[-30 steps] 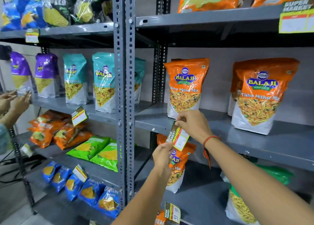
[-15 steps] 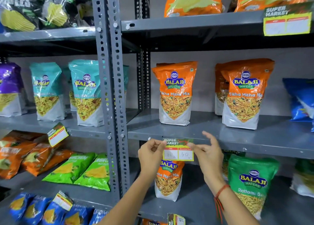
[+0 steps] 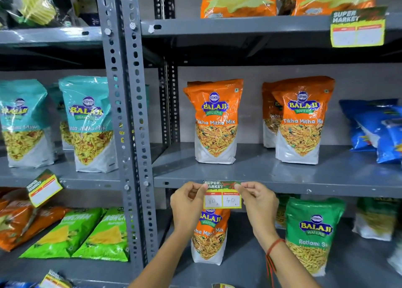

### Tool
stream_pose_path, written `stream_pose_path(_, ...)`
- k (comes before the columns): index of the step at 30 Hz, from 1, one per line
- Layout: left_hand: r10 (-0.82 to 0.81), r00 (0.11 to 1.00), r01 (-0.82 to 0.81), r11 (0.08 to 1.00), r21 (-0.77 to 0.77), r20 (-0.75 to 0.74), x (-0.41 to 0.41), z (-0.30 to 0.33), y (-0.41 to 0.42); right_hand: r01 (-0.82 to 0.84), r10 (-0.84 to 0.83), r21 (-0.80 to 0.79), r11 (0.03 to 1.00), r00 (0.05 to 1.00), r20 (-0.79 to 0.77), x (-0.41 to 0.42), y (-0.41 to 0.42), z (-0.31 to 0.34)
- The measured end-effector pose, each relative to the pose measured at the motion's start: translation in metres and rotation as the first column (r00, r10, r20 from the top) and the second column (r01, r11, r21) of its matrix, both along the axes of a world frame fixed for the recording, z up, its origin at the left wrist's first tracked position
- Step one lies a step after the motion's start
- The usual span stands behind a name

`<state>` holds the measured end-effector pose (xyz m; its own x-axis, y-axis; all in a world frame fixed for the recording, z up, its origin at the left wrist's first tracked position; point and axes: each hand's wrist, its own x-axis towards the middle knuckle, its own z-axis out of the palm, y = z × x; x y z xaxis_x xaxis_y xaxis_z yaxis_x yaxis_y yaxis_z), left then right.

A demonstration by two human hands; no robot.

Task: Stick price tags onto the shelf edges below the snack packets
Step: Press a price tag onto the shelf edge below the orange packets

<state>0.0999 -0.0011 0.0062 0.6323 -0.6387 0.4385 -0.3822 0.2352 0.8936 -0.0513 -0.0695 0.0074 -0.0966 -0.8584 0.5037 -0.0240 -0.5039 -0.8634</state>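
Both hands pinch one price tag (image 3: pixel 222 194) by its top corners, the left hand (image 3: pixel 187 203) on one side, the right hand (image 3: pixel 257 203) on the other, each grip closed on the card. The tag's top lies against the grey shelf edge (image 3: pixel 304 188). It reads "SUPER MARKET", with handwritten "80" and "40". Directly above the grip stands an orange packet (image 3: pixel 215 122) marked "BALAJI WAFERS Tikha Mitha Mix". Below and right of the grip is a green Balaji packet (image 3: pixel 313 233).
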Motion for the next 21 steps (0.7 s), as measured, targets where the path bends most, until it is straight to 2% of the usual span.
stream_pose_path(5, 0.017, 1.0, -0.017, 1.0, 0.014, -0.01, 0.004, 0.002, -0.007, 0.112, -0.118, -0.051, 0.992, 0.981, -0.154, 0.001, -0.007, 0.003)
stream_pose_path(8, 0.097, 0.994, -0.098, 0.995, 0.035, 0.048, 0.007, 0.004, -0.006, 0.222, -0.243, -0.106, 0.969, 0.931, -0.272, -0.004, -0.005, 0.007)
stream_pose_path(10, 0.142, 0.987, -0.145, 0.989, 0.036, 0.069, 0.008, 0.006, -0.003, 0.277, -0.302, -0.123, 0.953, 0.904, -0.304, -0.009, -0.006, 0.005)
stream_pose_path(12, 0.14, 0.99, -0.14, 0.99, 0.017, 0.036, 0.008, 0.008, -0.001, 0.269, -0.291, -0.111, 0.957, 0.908, -0.301, -0.013, -0.009, 0.0)
stream_pose_path(14, 0.138, 0.99, -0.137, 0.99, -0.037, 0.028, 0.004, 0.011, -0.002, 0.236, -0.25, -0.084, 0.968, 0.934, -0.255, -0.02, -0.011, -0.002)
stream_pose_path(17, 0.147, 0.979, -0.123, 0.978, -0.168, 0.143, -0.014, 0.026, -0.005, 0.141, -0.142, -0.021, 0.99, 0.988, -0.059, -0.037, -0.007, 0.004)
stream_pose_path(21, -0.03, 0.971, 0.094, 0.961, -0.261, 0.239, -0.067, 0.071, -0.031, 0.049, -0.056, 0.044, 0.998, 0.985, 0.161, -0.071, -0.006, 0.026)
